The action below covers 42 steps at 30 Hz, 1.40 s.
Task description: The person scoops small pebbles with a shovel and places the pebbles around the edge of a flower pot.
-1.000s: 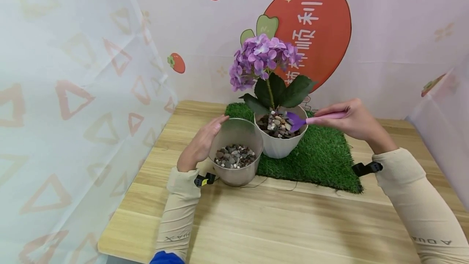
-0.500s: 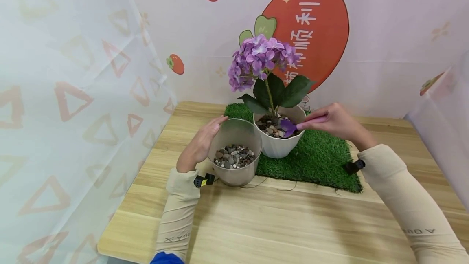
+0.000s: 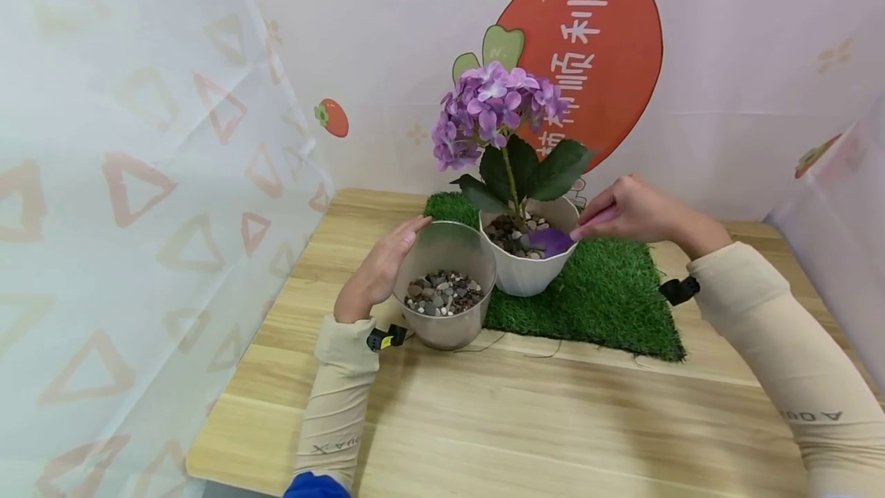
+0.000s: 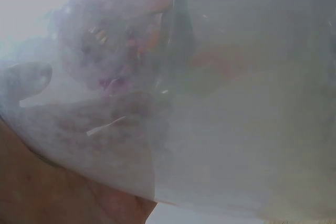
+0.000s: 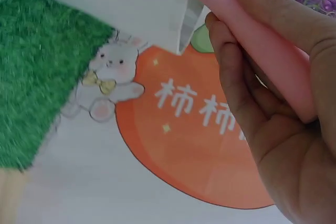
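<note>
My right hand [image 3: 639, 210] grips the pink handle of a small trowel [image 5: 268, 51] at the right of a white flowerpot [image 3: 525, 279]. The trowel's purple blade [image 3: 549, 242] lies inside the pot's rim, low over the pebbles there; whether it touches them I cannot tell. A purple hydrangea [image 3: 494, 102] with dark green leaves stands upright in that pot. My left hand [image 3: 383, 267] rests with extended fingers along the left side of a translucent bucket [image 3: 448, 335]. Grey and brown pebbles [image 3: 442, 294] cover the bucket's bottom. Through its cloudy wall, the left wrist view shows only blurred shapes.
Under the flowerpot lies a green artificial grass mat [image 3: 601, 302] on the wooden table [image 3: 484, 421]. A printed curtain [image 3: 387, 44] with orange persimmons hangs close behind. Another patterned sheet [image 3: 138, 252] borders the left side.
Pebbles were heaped at the trowel's blade a second ago; now they lie spread in the pot. The right hand has lowered and tilted the trowel. My left hand stays at the bucket.
</note>
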Available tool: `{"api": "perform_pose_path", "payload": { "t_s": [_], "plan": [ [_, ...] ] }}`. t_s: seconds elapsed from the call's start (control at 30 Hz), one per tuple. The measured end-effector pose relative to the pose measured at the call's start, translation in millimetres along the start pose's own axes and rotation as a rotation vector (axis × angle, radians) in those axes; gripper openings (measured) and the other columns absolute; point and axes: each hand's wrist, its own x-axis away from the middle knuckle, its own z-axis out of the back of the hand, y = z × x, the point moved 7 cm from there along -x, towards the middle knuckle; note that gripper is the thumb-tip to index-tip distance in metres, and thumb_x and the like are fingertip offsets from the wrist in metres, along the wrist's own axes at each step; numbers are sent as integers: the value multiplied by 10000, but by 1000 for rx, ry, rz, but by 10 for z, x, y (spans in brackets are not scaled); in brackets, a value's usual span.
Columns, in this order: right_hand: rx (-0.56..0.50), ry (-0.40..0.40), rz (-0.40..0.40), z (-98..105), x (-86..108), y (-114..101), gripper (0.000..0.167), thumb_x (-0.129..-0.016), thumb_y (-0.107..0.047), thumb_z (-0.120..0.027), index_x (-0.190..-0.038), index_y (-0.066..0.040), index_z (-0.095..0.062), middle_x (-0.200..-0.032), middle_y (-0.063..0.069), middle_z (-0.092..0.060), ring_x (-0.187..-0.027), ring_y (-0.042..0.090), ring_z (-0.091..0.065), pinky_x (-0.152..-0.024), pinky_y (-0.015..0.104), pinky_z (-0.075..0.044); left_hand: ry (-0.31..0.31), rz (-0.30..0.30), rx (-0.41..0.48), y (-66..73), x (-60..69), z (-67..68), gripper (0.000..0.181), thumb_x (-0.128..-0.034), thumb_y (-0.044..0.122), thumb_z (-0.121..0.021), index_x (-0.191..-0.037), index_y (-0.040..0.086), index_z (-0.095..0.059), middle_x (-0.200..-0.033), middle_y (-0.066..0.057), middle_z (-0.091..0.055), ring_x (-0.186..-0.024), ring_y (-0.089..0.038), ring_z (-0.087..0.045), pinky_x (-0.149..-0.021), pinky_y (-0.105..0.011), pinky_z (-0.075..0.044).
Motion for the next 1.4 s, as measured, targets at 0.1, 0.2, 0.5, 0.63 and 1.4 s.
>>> {"api": "perform_pose_path", "payload": {
  "t_s": [0.1, 0.2, 0.5, 0.63, 1.4],
  "plan": [
    [87, -21, 12, 108, -11, -76, 81, -899, -193, -859, -967, -151, -868, -889, 10, -836, -755, 64, -789, -677, 196, -620, -1, 3, -1, 5, -8, 8, 622, -1143, 369, -175, -1608, 34, -415, -1692, -177, -389, -1597, -388, -318, -1340, -542, -219],
    [185, -27, 61, 206, -35, -206, 55, -895, -143, -855, -949, -136, -864, -895, 14, -836, -774, 108, -802, -682, 228, -637, -1, 8, 1, -1, -4, 1, 622, -1142, 366, -172, -1605, 34, -420, -1689, -176, -393, -1597, -376, -323, -1338, -545, -224],
    [540, 10, 255, 341, 31, -723, 202, -915, -36, -795, -781, -179, -747, -715, -96, -683, -648, 56, -599, -624, 284, -539, -2, 5, -7, 15, 0, 5, 636, -1140, 378, -160, -1607, 30, -416, -1692, -176, -389, -1599, -376, -318, -1338, -545, -223],
    [542, 91, 355, 419, 116, -919, 115, -881, -33, -824, -836, -134, -794, -771, -64, -737, -701, 137, -683, -649, 346, -600, -3, -1, -12, 25, -16, 27, 637, -1140, 372, -155, -1613, 24, -401, -1696, -182, -378, -1601, -388, -307, -1341, -544, -214],
    [423, 37, 587, 150, -108, -1780, 89, -953, -54, -755, -955, -91, -835, -947, 10, -823, -904, 197, -760, -808, 412, -649, -11, 16, -1, 7, 1, -5, 639, -1139, 387, -149, -1618, 48, -404, -1700, -168, -377, -1602, -376, -312, -1336, -555, -221]
  ]
}}
